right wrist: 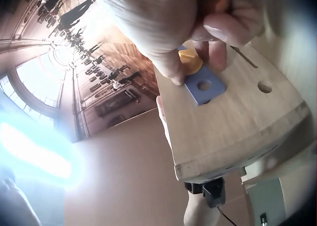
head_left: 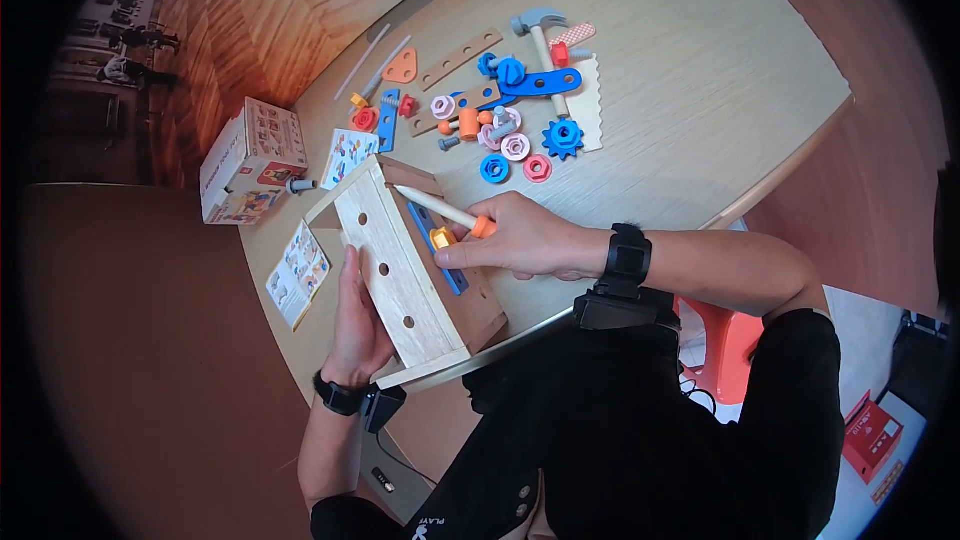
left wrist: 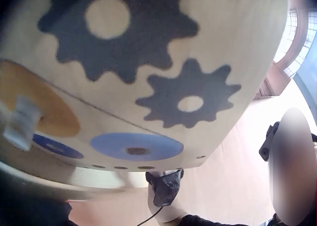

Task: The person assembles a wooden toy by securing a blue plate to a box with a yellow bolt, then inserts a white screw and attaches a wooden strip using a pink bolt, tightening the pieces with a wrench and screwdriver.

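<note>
My right hand (head_left: 530,235) holds a toy screwdriver (head_left: 440,205) with a pale wooden shaft and orange handle. Its thumb and fingertips also pinch a yellow toy bolt (right wrist: 190,61) that sits on a blue perforated strip (right wrist: 204,87). The strip lies along the outer face of a wooden toolbox (head_left: 405,290), tilted at the table's near edge. Against the toolbox's left side rests my left hand (head_left: 358,330), one straight digit showing and the others hidden. Printed gears (left wrist: 190,89) cover the toolbox panel in the left wrist view.
Beyond the toolbox lie a toy hammer (head_left: 540,40), a blue gear (head_left: 563,139), several nuts and perforated strips. A printed carton (head_left: 255,160) and an instruction sheet (head_left: 298,273) are at the left. A red stool (head_left: 722,350) stands beside the table.
</note>
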Motion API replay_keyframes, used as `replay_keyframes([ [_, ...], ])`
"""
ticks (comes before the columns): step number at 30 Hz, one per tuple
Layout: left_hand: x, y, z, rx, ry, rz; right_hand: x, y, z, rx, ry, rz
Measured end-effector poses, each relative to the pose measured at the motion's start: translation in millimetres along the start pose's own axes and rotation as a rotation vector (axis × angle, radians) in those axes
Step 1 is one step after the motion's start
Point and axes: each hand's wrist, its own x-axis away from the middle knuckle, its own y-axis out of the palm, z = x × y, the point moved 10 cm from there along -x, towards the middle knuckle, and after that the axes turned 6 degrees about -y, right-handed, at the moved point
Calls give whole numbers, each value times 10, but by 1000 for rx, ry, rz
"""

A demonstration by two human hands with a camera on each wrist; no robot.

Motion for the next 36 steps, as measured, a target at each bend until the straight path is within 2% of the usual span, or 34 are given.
replay_keyframes([
  [3, 8, -72, 6, -34, 29, 25, 35, 44, -24, -44, 19, -32],
  [5, 46, -82, 34, 77, 87, -111, 44, 69, -7, -57, 41, -56],
  [6, 47, -128, 33, 79, 92, -111, 31, 67, 16, -81, 40, -51],
  [8, 67, -86, 19, 192, 74, -263, 36, 72, 11, -102, 36, -51],
  [12, 71, -179, 4, 107, 124, -289, 60, 69, -83, -91, -6, -47],
  [14, 64, -223, 2, -20, 126, -180, 67, 63, -88, -76, -1, -45],
  [18, 52, -176, -27, -9, 91, -176, 68, 64, -89, -73, 2, -51],
  [20, 37, -175, -5, -80, 84, -65, 67, 77, -94, -73, -3, -61],
  [25, 10, -51, 55, -67, 95, -46, 82, 51, -118, -55, -3, -36],
  [30, 21, -168, 46, -127, 154, 31, 76, 76, -131, -42, 14, -35],
  [36, 57, -201, 3, -173, 115, 18, 74, 88, -131, -50, 5, -38],
])
